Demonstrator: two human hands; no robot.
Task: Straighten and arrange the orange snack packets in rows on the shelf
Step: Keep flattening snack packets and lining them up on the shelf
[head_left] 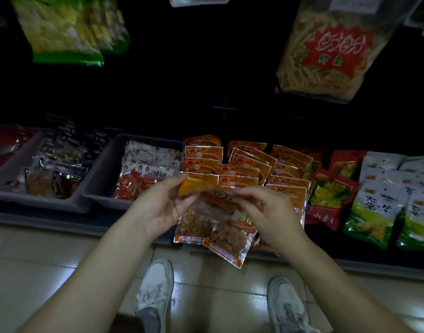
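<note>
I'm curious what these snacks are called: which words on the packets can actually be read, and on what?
"盼盼": hanging bag
"红烧牛": red-and-white packet in grey bin
"沙拉": held orange packet
"小香": red packet
"薯": green-and-white bag
All other print is too small or blurred.

Head camera faces forward and down, close over the shelf (374,266).

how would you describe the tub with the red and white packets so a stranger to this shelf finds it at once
Start at the low shelf above the tiled floor. Two grey tubs sit on its left part; take the right-hand tub, directly left of the orange snack packets. Its neighbour tub holds dark, clear-wrapped packets, while this one holds red and white packets.
</note>
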